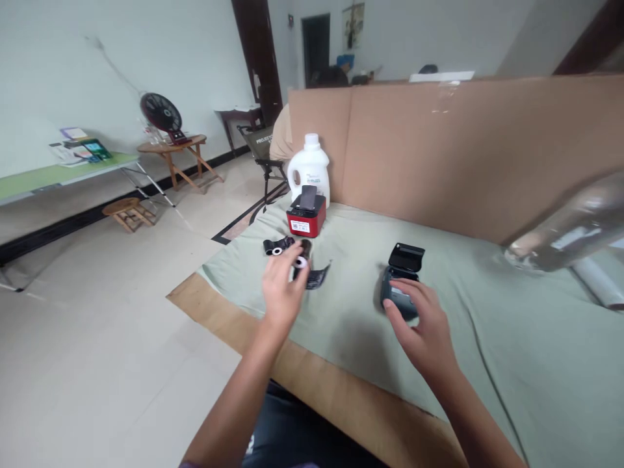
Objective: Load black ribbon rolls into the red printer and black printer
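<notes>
A black roll (305, 248) with a white core is pinched between the thumb and fingers of my left hand (283, 286). A loose dark strip (319, 278) shows just beyond those fingertips; it seems to trail from the roll. Beside it on the cloth lies another black roll (277, 251), also with a white core. My right hand (425, 325) is over a small dark device (400, 302), thumb and fingers apart; whether they touch it I cannot tell. The device's black lid (407, 257) stands open, and part of its body is hidden by the hand.
A red and black box-shaped device (310, 218) stands at the back left of the cloth-covered table (351, 247), before a white jug (312, 166). A cardboard panel (439, 149) rises behind. Plastic-wrapped goods (570, 227) lie at right, near a cable (487, 364).
</notes>
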Demonstrator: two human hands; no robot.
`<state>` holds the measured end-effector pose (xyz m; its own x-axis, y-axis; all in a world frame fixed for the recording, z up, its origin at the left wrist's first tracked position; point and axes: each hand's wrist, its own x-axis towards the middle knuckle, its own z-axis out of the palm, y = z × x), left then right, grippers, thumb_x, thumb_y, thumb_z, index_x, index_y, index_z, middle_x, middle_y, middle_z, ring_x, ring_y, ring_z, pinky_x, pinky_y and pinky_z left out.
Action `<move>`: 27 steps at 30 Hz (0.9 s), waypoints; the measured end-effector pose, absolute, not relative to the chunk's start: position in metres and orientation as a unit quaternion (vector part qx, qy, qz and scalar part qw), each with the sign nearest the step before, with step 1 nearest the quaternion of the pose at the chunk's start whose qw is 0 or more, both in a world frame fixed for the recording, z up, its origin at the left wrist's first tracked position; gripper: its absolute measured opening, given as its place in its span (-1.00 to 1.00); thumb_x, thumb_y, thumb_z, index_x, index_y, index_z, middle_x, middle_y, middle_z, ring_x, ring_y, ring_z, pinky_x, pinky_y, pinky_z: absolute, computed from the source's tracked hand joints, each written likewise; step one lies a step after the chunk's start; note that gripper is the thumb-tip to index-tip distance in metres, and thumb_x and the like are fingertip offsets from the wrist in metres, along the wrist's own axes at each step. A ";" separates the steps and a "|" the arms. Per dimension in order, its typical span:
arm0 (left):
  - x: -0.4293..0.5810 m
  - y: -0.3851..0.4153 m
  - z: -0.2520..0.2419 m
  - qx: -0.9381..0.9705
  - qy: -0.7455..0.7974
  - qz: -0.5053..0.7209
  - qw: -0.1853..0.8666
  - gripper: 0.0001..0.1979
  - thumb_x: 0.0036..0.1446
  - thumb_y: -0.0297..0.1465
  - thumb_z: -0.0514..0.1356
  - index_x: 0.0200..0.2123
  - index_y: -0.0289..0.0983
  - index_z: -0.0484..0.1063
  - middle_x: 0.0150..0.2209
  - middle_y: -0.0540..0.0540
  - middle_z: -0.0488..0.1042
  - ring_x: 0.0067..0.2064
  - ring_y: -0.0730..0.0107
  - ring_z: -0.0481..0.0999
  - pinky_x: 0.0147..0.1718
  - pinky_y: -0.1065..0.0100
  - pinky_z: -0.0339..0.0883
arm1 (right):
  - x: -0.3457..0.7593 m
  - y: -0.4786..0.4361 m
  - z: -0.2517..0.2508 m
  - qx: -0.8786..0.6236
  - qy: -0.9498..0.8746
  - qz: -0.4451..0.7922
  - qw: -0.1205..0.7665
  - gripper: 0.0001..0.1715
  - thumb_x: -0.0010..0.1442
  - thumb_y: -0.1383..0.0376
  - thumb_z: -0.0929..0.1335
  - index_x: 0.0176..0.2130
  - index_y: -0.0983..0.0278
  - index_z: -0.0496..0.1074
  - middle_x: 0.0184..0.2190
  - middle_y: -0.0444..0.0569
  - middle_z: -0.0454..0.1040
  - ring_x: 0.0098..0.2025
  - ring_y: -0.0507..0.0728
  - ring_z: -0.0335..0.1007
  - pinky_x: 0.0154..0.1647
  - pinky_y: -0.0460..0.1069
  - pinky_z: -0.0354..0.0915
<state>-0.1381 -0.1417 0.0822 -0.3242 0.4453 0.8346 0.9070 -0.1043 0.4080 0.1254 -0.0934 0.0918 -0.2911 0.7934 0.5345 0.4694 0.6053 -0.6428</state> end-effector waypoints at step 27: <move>0.001 -0.089 0.035 -0.515 -0.554 -0.578 -0.307 -0.60 0.24 -0.24 0.27 0.09 -0.28 0.47 -0.56 0.06 0.42 -0.49 0.44 0.41 -0.39 0.43 0.33 | 0.169 0.012 0.110 -0.466 -0.564 0.588 0.344 -0.65 -0.09 0.24 0.37 -0.26 0.31 0.54 -0.55 -0.14 0.39 -0.49 0.05 0.27 -0.45 -0.06 0.15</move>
<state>0.0010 -0.0892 0.0346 -0.2806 0.9253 0.2553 0.2163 -0.1981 0.9560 0.1694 0.0120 0.1100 -0.3286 0.9308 -0.1601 0.1212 -0.1265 -0.9845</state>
